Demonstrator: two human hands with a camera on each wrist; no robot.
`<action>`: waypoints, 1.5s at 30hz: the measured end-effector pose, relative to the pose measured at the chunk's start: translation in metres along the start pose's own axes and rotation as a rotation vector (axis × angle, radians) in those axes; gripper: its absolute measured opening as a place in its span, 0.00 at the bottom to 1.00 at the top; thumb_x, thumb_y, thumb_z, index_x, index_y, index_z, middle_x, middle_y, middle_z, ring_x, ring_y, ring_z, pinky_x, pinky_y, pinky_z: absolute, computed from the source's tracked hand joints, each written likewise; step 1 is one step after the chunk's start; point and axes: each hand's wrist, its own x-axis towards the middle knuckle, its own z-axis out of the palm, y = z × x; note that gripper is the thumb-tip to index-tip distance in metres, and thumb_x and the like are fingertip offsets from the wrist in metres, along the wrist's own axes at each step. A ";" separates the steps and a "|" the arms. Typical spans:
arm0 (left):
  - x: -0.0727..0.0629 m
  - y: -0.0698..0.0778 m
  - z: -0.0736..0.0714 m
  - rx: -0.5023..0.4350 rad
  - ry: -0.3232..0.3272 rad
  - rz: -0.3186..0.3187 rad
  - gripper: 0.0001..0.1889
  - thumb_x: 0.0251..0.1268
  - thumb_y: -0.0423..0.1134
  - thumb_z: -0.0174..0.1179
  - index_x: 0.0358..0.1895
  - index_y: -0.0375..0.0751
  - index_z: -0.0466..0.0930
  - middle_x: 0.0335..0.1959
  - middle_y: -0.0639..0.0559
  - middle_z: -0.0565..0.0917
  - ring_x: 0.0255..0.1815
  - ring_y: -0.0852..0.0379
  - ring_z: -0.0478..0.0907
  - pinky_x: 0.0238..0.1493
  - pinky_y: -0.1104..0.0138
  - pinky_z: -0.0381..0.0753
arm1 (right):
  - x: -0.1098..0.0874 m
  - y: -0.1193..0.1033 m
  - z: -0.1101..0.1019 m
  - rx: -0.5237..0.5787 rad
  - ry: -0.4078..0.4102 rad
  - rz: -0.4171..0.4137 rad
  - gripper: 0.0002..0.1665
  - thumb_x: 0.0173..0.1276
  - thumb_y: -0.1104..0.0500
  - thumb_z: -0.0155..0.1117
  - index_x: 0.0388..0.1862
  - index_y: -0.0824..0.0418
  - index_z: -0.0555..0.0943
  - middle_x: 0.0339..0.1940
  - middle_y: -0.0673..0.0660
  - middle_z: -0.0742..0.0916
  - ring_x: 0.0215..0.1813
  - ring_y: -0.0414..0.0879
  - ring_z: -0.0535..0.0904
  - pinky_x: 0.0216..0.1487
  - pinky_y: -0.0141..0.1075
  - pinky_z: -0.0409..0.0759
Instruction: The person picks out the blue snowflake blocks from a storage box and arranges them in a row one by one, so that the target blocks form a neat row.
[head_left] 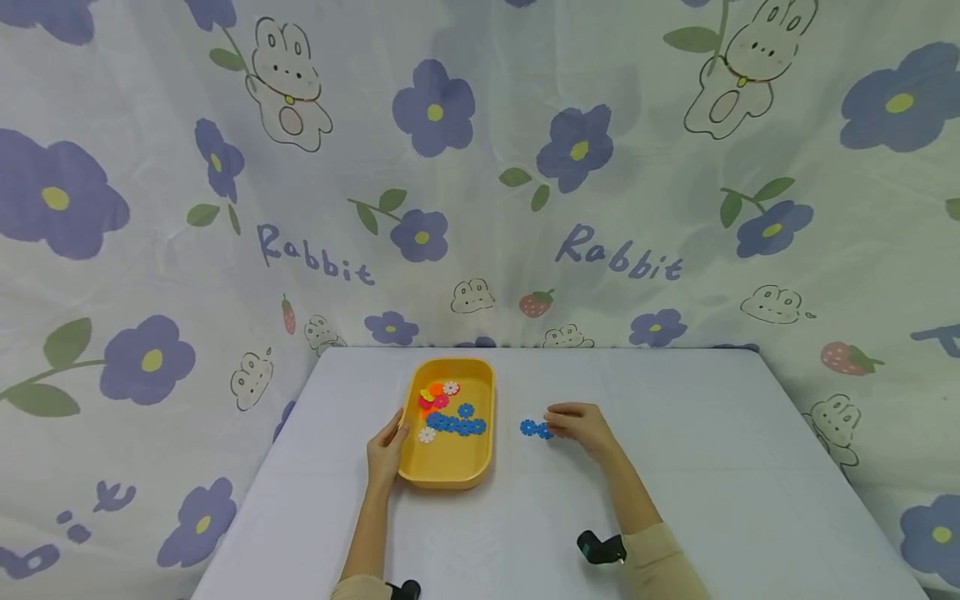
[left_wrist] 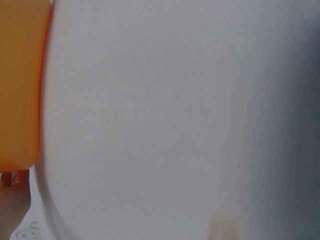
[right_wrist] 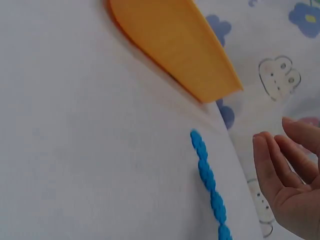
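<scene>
Ahead of the left hand (head_left: 386, 454) and the right hand (head_left: 581, 427) hangs a pale cloth (head_left: 480, 183) printed with purple flowers and rabbits. Beneath both hands spreads a white table (head_left: 720, 467). Immediately right of the left hand sits a yellow tray (head_left: 450, 467); that hand grips its left side, thumb at the rim. The right hand is partly open, fingers loosely bent and thumb apart, with nothing visible between them. At its fingertips, on the table right of the tray, lies a chain of blue discs (right_wrist: 206, 176); whether they touch, I cannot tell. Inside the tray, to the left hand's right, is a row of blue discs (head_left: 452, 425). Farther ahead lies a small cluster of coloured discs (head_left: 440, 401), red, orange, yellow and white. Nearest the left hand's thumb is a single white disc (head_left: 427, 435).
</scene>
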 end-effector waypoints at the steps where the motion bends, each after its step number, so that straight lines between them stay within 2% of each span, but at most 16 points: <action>1: 0.000 0.000 0.000 0.000 0.004 0.000 0.25 0.69 0.42 0.55 0.65 0.36 0.68 0.67 0.39 0.67 0.69 0.44 0.61 0.62 0.68 0.68 | 0.003 -0.002 0.009 0.012 -0.017 -0.008 0.24 0.62 0.64 0.65 0.53 0.79 0.75 0.44 0.69 0.85 0.41 0.48 0.85 0.45 0.38 0.84; 5: 0.000 -0.001 0.000 -0.012 0.011 0.000 0.25 0.68 0.41 0.56 0.65 0.36 0.68 0.67 0.39 0.67 0.69 0.45 0.61 0.60 0.71 0.69 | 0.013 -0.011 0.047 0.025 -0.100 -0.060 0.24 0.61 0.64 0.66 0.52 0.79 0.76 0.43 0.67 0.85 0.40 0.50 0.85 0.45 0.39 0.84; 9: 0.000 0.000 0.002 -0.027 0.008 -0.003 0.24 0.68 0.41 0.56 0.65 0.36 0.68 0.67 0.40 0.68 0.70 0.47 0.61 0.60 0.73 0.68 | 0.019 -0.022 0.079 0.018 -0.203 -0.066 0.22 0.62 0.63 0.66 0.50 0.78 0.77 0.44 0.69 0.85 0.42 0.55 0.85 0.45 0.41 0.84; 13: 0.001 0.001 0.003 -0.019 0.009 -0.010 0.24 0.68 0.40 0.55 0.65 0.36 0.68 0.67 0.41 0.67 0.70 0.46 0.61 0.62 0.69 0.67 | 0.021 -0.031 0.109 -0.123 -0.296 -0.074 0.19 0.61 0.64 0.66 0.48 0.77 0.79 0.40 0.67 0.86 0.41 0.56 0.84 0.42 0.40 0.85; 16: 0.001 0.001 0.003 -0.011 0.013 -0.013 0.24 0.68 0.41 0.56 0.65 0.36 0.68 0.66 0.39 0.67 0.69 0.45 0.61 0.62 0.65 0.67 | 0.020 -0.036 0.130 -0.299 -0.357 -0.089 0.17 0.60 0.65 0.67 0.45 0.75 0.81 0.36 0.60 0.86 0.37 0.52 0.84 0.38 0.37 0.86; 20: 0.002 0.001 0.003 -0.009 0.015 -0.007 0.24 0.69 0.41 0.55 0.65 0.36 0.68 0.66 0.39 0.67 0.69 0.44 0.61 0.63 0.65 0.66 | 0.022 -0.035 0.151 -0.445 -0.417 -0.077 0.14 0.58 0.66 0.68 0.43 0.73 0.83 0.32 0.56 0.86 0.31 0.45 0.82 0.35 0.37 0.86; 26: 0.002 0.000 0.004 -0.015 0.015 -0.008 0.23 0.69 0.40 0.55 0.65 0.35 0.68 0.66 0.41 0.68 0.69 0.46 0.61 0.62 0.71 0.66 | 0.025 -0.025 0.166 -0.585 -0.424 0.005 0.12 0.57 0.65 0.70 0.40 0.67 0.85 0.29 0.51 0.84 0.28 0.44 0.78 0.34 0.34 0.84; 30: 0.002 0.000 0.004 -0.021 0.017 0.006 0.23 0.69 0.39 0.55 0.64 0.34 0.68 0.65 0.41 0.69 0.69 0.47 0.61 0.62 0.73 0.67 | 0.027 -0.022 0.169 -0.704 -0.437 0.003 0.10 0.54 0.65 0.72 0.37 0.66 0.85 0.27 0.51 0.83 0.28 0.42 0.75 0.30 0.29 0.80; 33: 0.001 0.000 0.004 -0.022 0.020 0.012 0.23 0.68 0.39 0.55 0.64 0.34 0.69 0.65 0.40 0.69 0.69 0.46 0.62 0.62 0.71 0.67 | 0.028 -0.021 0.172 -0.750 -0.463 0.014 0.08 0.53 0.66 0.72 0.34 0.66 0.85 0.25 0.52 0.83 0.26 0.42 0.76 0.27 0.30 0.80; 36: 0.001 0.000 0.004 -0.017 0.020 0.015 0.24 0.69 0.39 0.55 0.64 0.34 0.68 0.65 0.39 0.68 0.69 0.45 0.62 0.63 0.68 0.67 | 0.028 -0.019 0.175 -0.774 -0.511 0.057 0.06 0.54 0.66 0.72 0.33 0.64 0.85 0.23 0.51 0.83 0.24 0.42 0.77 0.26 0.30 0.80; 39: 0.000 0.000 0.003 -0.014 0.019 0.018 0.24 0.69 0.40 0.55 0.64 0.33 0.68 0.65 0.37 0.68 0.69 0.43 0.61 0.63 0.64 0.66 | 0.027 -0.017 0.178 -0.804 -0.593 0.065 0.05 0.57 0.65 0.70 0.34 0.61 0.86 0.24 0.49 0.82 0.24 0.40 0.75 0.26 0.27 0.78; 43: 0.000 -0.001 0.002 -0.026 0.023 0.006 0.24 0.69 0.40 0.55 0.64 0.34 0.68 0.65 0.38 0.68 0.69 0.43 0.61 0.64 0.61 0.65 | 0.024 -0.012 0.182 -0.794 -0.675 0.031 0.06 0.60 0.65 0.66 0.36 0.60 0.87 0.26 0.47 0.83 0.26 0.38 0.73 0.27 0.25 0.75; 45: 0.000 -0.001 0.002 -0.034 0.023 0.005 0.24 0.69 0.40 0.55 0.64 0.34 0.69 0.65 0.38 0.68 0.69 0.43 0.61 0.64 0.61 0.65 | 0.024 -0.010 0.183 -0.765 -0.667 0.015 0.06 0.60 0.66 0.66 0.36 0.60 0.87 0.26 0.46 0.83 0.26 0.38 0.73 0.28 0.25 0.75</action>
